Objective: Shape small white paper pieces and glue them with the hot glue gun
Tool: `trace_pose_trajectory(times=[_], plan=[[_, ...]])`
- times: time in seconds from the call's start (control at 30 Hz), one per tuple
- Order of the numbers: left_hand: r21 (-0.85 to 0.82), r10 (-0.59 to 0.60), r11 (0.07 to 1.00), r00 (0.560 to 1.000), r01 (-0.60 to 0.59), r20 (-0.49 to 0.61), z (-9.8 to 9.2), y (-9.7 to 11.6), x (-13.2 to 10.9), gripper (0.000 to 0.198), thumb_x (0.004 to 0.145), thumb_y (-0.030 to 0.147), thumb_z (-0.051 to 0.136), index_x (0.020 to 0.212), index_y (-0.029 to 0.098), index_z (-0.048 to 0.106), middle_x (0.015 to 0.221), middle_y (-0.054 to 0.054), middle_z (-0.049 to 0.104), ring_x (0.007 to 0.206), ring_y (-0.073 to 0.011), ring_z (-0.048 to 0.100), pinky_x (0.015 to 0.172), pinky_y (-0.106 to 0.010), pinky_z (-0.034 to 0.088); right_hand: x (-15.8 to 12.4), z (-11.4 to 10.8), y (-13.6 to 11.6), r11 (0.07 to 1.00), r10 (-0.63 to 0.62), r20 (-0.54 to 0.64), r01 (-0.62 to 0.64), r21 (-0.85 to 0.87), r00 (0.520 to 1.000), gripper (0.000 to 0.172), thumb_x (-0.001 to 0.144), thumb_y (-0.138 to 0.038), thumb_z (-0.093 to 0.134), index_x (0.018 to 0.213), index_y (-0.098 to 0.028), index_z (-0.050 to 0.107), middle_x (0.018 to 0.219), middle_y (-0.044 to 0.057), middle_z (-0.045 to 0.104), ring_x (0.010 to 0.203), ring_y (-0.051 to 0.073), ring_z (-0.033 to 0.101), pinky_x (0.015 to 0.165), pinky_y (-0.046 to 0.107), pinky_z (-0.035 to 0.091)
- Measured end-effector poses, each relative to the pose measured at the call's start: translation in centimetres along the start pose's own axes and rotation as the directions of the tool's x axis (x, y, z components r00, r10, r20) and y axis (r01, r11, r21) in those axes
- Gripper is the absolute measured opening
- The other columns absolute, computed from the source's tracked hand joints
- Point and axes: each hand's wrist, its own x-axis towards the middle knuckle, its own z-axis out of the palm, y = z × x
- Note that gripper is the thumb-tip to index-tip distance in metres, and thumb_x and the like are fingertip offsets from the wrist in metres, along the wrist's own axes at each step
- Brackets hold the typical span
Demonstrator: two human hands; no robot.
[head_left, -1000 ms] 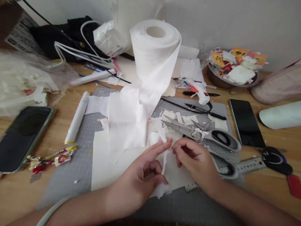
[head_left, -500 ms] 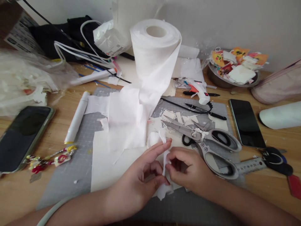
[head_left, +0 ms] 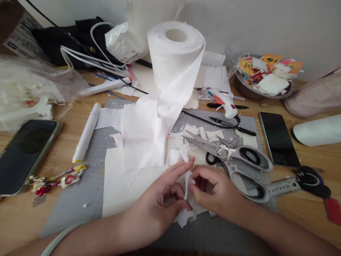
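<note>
The left hand (head_left: 160,209) pinches a thin white strip (head_left: 187,183) over the sheet's (head_left: 119,195) near edge, and the right hand (head_left: 218,186) grips its side by the fingertips. Uneven pulling could tear it; swinging the right hand outward could knock the scissors (head_left: 234,174) just beside.

Plain grey wall (head_left: 255,28), wooden table (head_left: 309,231), dim light

I read dim, diffuse light, with soft shadows inside the hands (head_left: 158,209). The white roll (head_left: 174,58) is brightest (texture nearly washed out); print on the box (head_left: 22,39) blurs; frame edges stretch.
</note>
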Motion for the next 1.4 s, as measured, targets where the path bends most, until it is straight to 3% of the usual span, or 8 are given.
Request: trace_pose_trajectory(times=[0.17, 0.3, 0.47, 0.8, 0.9, 1.03, 1.2, 1.4], plan=[[0.015, 0.063, 0.998, 0.998, -0.063, -0.008, -0.14, -0.02, 0.10, 0.063, 0.079, 0.005, 0.051, 0.134, 0.032, 0.037, 0.094, -0.003, 0.061, 0.069, -0.0093, 0.053, 0.064, -0.023, 0.042, 0.06, 0.04, 0.14, 0.999, -0.021, -0.023, 0.020, -0.044, 1.000, 0.012, 0.069, -0.007, 0.053, 0.064, -0.018, 0.051, 0.059, -0.005, 0.046, 0.054, 0.007, 0.043, 0.049, 0.017, 0.034], [0.035, 0.105, 0.994, 0.994, -0.104, -0.039, -0.27, -0.19, 0.21, 0.062, 0.079, 0.004, 0.052, 0.130, 0.039, 0.042, 0.143, -0.005, 0.033, 0.067, -0.0057, 0.053, 0.064, -0.024, 0.043, 0.11, -0.06, 0.10, 0.998, -0.037, -0.057, 0.034, -0.058, 0.998, 0.011, 0.070, -0.008, 0.052, 0.068, -0.018, 0.054, 0.060, -0.004, 0.049, 0.054, 0.008, 0.043, 0.049, 0.018, 0.035], [0.032, 0.136, 0.990, 0.990, -0.135, -0.036, -0.37, -0.42, 0.18, 0.064, 0.079, 0.002, 0.050, 0.127, 0.043, 0.043, 0.149, 0.000, 0.024, 0.069, -0.0045, 0.054, 0.066, -0.023, 0.044, 0.16, -0.01, -0.20, 0.997, -0.025, -0.096, 0.017, -0.080, 0.995, 0.012, 0.070, -0.007, 0.051, 0.066, -0.017, 0.054, 0.060, -0.004, 0.048, 0.054, 0.008, 0.043, 0.049, 0.018, 0.035], [0.071, 0.051, 0.996, 0.999, -0.050, -0.015, 0.19, 0.03, -0.17, 0.064, 0.076, 0.004, 0.051, 0.131, 0.034, 0.041, 0.141, -0.006, 0.035, 0.066, -0.0055, 0.052, 0.061, -0.022, 0.044, 0.61, -0.40, -0.28, 0.992, 0.110, -0.200, -0.094, 0.089, 0.974, 0.008, 0.078, -0.020, 0.050, 0.073, -0.018, 0.056, 0.052, -0.005, 0.048, 0.042, 0.008, 0.045, 0.041, 0.019, 0.038], [0.089, 0.068, 0.994, 0.998, -0.067, -0.006, 0.29, -0.14, -0.31, 0.064, 0.076, 0.005, 0.051, 0.132, 0.033, 0.040, 0.108, -0.004, 0.058, 0.066, -0.0083, 0.053, 0.061, -0.023, 0.042, 0.61, -0.56, -0.12, 0.992, 0.107, -0.158, -0.094, 0.088, 0.982, 0.008, 0.079, -0.020, 0.049, 0.075, -0.018, 0.055, 0.051, -0.005, 0.047, 0.041, 0.007, 0.044, 0.041, 0.018, 0.038], [0.033, 0.035, 0.999, 0.999, -0.035, -0.022, 0.09, -0.08, -0.12, 0.068, 0.077, 0.008, 0.052, 0.138, 0.029, 0.030, 0.066, 0.004, 0.053, 0.062, -0.0105, 0.051, 0.055, -0.021, 0.038, 0.40, -0.37, 0.04, 1.000, 0.001, -0.094, -0.001, -0.001, 0.996, 0.008, 0.076, -0.014, 0.051, 0.069, -0.018, 0.053, 0.059, -0.004, 0.048, 0.050, 0.007, 0.044, 0.046, 0.018, 0.037], [0.003, 0.026, 1.000, 1.000, -0.026, -0.014, 0.05, 0.00, 0.14, 0.070, 0.076, 0.012, 0.055, 0.138, 0.029, 0.029, 0.068, 0.003, 0.054, 0.064, -0.0118, 0.051, 0.058, -0.024, 0.039, 0.06, 0.08, 0.31, 0.995, -0.074, -0.024, 0.072, -0.062, 0.997, 0.010, 0.071, -0.011, 0.055, 0.066, -0.018, 0.050, 0.059, -0.005, 0.046, 0.051, 0.007, 0.043, 0.047, 0.017, 0.035], [0.031, 0.025, 0.999, 1.000, -0.025, -0.008, 0.17, 0.03, 0.08, 0.067, 0.074, 0.006, 0.052, 0.135, 0.029, 0.035, 0.063, 0.005, 0.051, 0.059, -0.0100, 0.046, 0.056, -0.022, 0.037, 0.26, -0.06, 0.10, 0.993, -0.073, -0.085, 0.064, -0.102, 0.994, 0.010, 0.073, -0.009, 0.050, 0.069, -0.018, 0.050, 0.063, -0.004, 0.045, 0.055, 0.008, 0.042, 0.049, 0.019, 0.035]])
